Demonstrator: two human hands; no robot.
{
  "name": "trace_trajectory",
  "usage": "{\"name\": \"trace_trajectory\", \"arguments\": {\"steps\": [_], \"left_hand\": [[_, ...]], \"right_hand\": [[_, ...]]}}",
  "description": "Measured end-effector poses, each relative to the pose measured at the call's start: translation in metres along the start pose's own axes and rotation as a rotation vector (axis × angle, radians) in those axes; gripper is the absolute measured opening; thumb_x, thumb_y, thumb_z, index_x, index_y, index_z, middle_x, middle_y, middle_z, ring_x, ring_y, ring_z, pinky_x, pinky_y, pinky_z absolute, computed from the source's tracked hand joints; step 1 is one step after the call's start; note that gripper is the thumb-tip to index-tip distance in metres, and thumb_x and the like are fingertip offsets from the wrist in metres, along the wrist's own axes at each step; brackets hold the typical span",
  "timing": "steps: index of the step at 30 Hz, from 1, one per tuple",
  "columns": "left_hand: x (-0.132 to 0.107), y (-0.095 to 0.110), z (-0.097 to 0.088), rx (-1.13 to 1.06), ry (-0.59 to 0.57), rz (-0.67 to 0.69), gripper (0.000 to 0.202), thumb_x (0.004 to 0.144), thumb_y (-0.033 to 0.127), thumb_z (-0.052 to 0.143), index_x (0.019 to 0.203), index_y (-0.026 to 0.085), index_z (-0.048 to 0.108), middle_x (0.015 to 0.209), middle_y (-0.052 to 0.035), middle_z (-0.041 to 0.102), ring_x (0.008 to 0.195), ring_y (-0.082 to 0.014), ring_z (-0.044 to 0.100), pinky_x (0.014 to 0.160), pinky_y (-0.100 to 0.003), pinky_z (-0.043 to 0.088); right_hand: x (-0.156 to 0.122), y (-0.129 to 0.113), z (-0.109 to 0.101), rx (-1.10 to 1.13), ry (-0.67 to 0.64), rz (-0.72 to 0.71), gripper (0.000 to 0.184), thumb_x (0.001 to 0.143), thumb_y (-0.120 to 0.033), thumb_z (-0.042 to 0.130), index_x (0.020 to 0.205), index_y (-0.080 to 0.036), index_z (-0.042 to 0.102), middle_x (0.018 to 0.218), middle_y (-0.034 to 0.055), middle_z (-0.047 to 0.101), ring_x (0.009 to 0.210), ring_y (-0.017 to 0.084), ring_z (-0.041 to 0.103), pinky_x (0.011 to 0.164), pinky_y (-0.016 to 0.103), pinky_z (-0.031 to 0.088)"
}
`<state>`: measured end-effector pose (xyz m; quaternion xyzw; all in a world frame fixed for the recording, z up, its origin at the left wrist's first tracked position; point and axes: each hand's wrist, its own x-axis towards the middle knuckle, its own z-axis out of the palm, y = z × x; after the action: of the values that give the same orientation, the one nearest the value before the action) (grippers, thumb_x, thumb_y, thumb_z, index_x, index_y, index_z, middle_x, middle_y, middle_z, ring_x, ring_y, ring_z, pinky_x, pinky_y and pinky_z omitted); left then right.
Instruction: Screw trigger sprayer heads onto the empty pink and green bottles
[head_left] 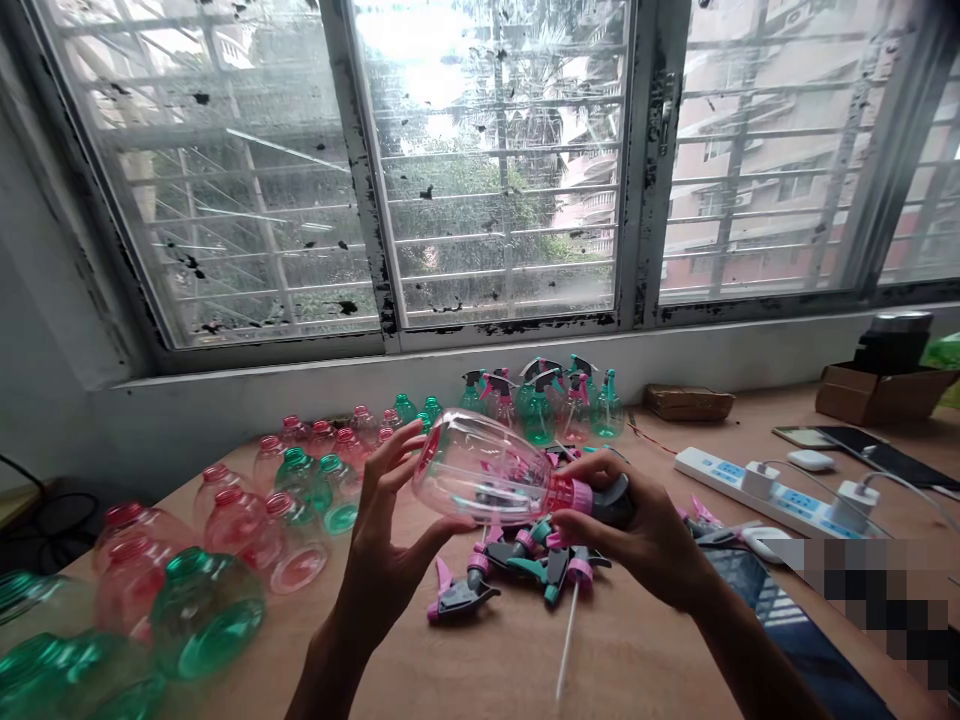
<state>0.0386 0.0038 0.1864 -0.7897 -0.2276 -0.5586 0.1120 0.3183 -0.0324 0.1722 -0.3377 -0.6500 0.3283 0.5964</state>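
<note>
A clear pink spray bottle (480, 465) is held on its side above the table, its base to the left. My left hand (397, 510) grips the base end between thumb and fingers. Around the neck, my right hand (622, 515) is closed on the pink collar of a dark grey spray head (611, 500), which sits at the bottle's mouth. How far it is screwed on I cannot tell. Beneath the bottle lies a pile of loose spray heads (555, 565) in grey, pink and teal, one with a white dip tube (568, 640) pointing toward me.
Several open pink and green bottles (232, 520) crowd the table's left side. Bottles with spray heads (538, 405) stand by the window wall. On the right are a white power strip (765, 490), a dark tablet (787, 620), phones and a cardboard box (862, 390).
</note>
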Motion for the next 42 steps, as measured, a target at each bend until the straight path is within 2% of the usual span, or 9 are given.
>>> {"name": "trace_trajectory", "arguments": {"steps": [3,9,15,19,24,27,35,38,42], "left_hand": [[-0.0018,-0.0008,0.0005,-0.016,-0.001,0.019,0.06,0.097,0.023,0.081,0.149,0.024,0.052,0.16,-0.0146,0.054,0.157,-0.0232,0.048,0.127,-0.046,0.047],[-0.0041,-0.0012,0.0015,-0.094,-0.057,-0.036,0.06,0.098,0.042,0.079,0.146,0.022,0.049,0.165,-0.018,0.049,0.159,-0.0251,0.045,0.129,-0.049,0.045],[-0.0002,0.0005,0.0005,-0.036,-0.001,0.003,0.052,0.098,0.031,0.08,0.143,0.023,0.054,0.158,-0.0146,0.056,0.154,-0.0233,0.051,0.125,-0.044,0.049],[0.0002,0.0012,-0.0009,-0.016,0.039,0.02,0.053,0.096,0.027,0.082,0.143,0.027,0.058,0.155,-0.011,0.06,0.149,-0.026,0.057,0.122,-0.049,0.052],[-0.0004,0.0011,-0.0015,-0.03,-0.011,0.01,0.069,0.089,0.033,0.09,0.146,0.023,0.053,0.16,-0.0161,0.054,0.154,-0.0265,0.051,0.126,-0.048,0.048],[-0.0004,-0.0003,-0.0007,-0.07,-0.008,-0.011,0.062,0.092,0.036,0.087,0.142,0.022,0.053,0.16,-0.0168,0.054,0.155,-0.025,0.05,0.127,-0.047,0.046],[0.0,0.0018,-0.0004,-0.023,-0.033,0.024,0.061,0.097,0.027,0.082,0.148,0.021,0.05,0.159,-0.0174,0.053,0.156,-0.0238,0.049,0.128,-0.045,0.046],[-0.0006,0.0039,-0.0009,-0.03,-0.091,0.003,0.069,0.097,0.035,0.081,0.153,0.019,0.044,0.165,-0.0207,0.048,0.16,-0.0261,0.043,0.13,-0.048,0.044],[-0.0008,0.0035,-0.0009,-0.035,-0.071,-0.025,0.061,0.098,0.039,0.079,0.147,0.02,0.049,0.164,-0.0194,0.05,0.159,-0.0244,0.046,0.13,-0.045,0.044]], "right_hand": [[-0.0019,0.0024,-0.0009,0.07,0.002,0.025,0.033,0.084,-0.042,0.095,0.102,-0.024,0.074,0.084,-0.0038,0.064,0.062,0.013,0.066,0.053,0.021,0.057],[-0.0006,0.0033,-0.002,-0.077,0.039,-0.044,0.03,0.082,-0.038,0.096,0.1,-0.023,0.077,0.083,-0.0023,0.063,0.066,0.014,0.061,0.056,0.022,0.054],[-0.0005,-0.0015,-0.0002,0.017,0.007,0.004,0.033,0.083,-0.042,0.095,0.101,-0.023,0.074,0.082,-0.0028,0.066,0.063,0.014,0.068,0.056,0.024,0.06],[-0.0025,-0.0036,-0.0012,0.084,-0.01,0.06,0.036,0.083,-0.046,0.095,0.101,-0.023,0.073,0.08,-0.0033,0.065,0.057,0.014,0.067,0.05,0.024,0.06],[-0.0001,0.0004,-0.0018,-0.072,0.033,-0.044,0.031,0.082,-0.041,0.095,0.1,-0.023,0.076,0.083,-0.0019,0.064,0.066,0.015,0.063,0.055,0.023,0.056],[0.0012,0.002,-0.0013,-0.133,0.017,-0.068,0.027,0.084,-0.038,0.094,0.099,-0.024,0.077,0.086,-0.001,0.065,0.071,0.016,0.063,0.06,0.024,0.055],[-0.0022,0.0007,-0.0021,0.062,-0.045,0.033,0.03,0.087,-0.042,0.092,0.102,-0.024,0.073,0.087,-0.003,0.064,0.067,0.015,0.067,0.058,0.023,0.055],[-0.0012,0.0005,-0.0017,-0.024,-0.012,-0.01,0.03,0.085,-0.04,0.094,0.102,-0.024,0.074,0.083,-0.0035,0.064,0.065,0.014,0.062,0.056,0.023,0.05],[-0.0002,0.0026,-0.0016,-0.121,0.001,-0.054,0.03,0.085,-0.042,0.093,0.102,-0.023,0.076,0.087,-0.0008,0.066,0.071,0.016,0.063,0.062,0.026,0.051]]}}
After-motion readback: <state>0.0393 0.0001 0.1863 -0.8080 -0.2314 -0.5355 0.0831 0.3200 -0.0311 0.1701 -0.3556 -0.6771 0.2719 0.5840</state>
